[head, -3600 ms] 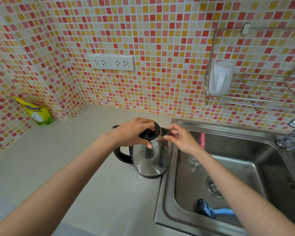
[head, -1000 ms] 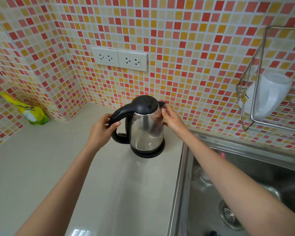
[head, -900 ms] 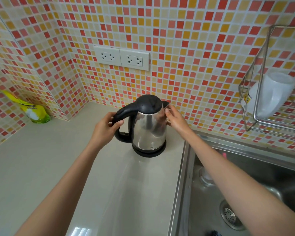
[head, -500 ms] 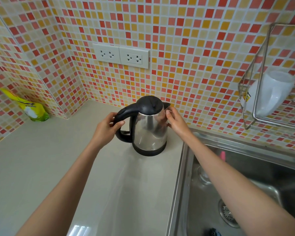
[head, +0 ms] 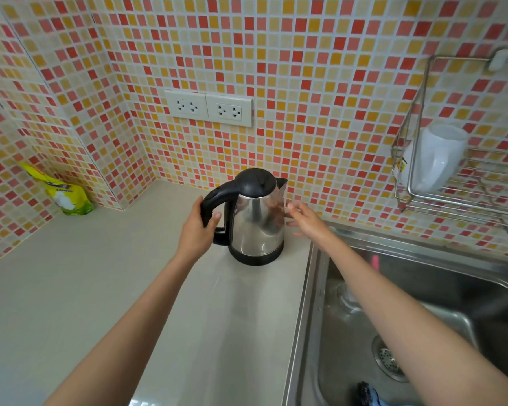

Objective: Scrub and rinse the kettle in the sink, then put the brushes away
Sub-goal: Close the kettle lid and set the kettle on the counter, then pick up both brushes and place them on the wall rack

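A steel kettle (head: 257,222) with a black lid, handle and base stands upright on the grey counter (head: 100,288), just left of the sink (head: 423,317). My left hand (head: 198,230) is wrapped around its black handle. My right hand (head: 305,219) hovers beside the spout side, fingers apart, just off the steel wall. In the sink, the dark bristles of a blue-handled brush (head: 367,394) show at the bottom edge, and a pink tip (head: 375,262) of something stands against the sink's far wall.
A double wall socket (head: 208,108) sits above the kettle. A wire rack (head: 452,197) on the right wall holds a white cup (head: 434,158). A yellow-green pouch (head: 62,190) leans in the left corner. The sink drain (head: 389,358) lies at the lower right.
My right hand has come off the kettle's spout side and its fingers have spread. My left hand keeps its grip on the handle. The kettle stays where it stood on the counter.
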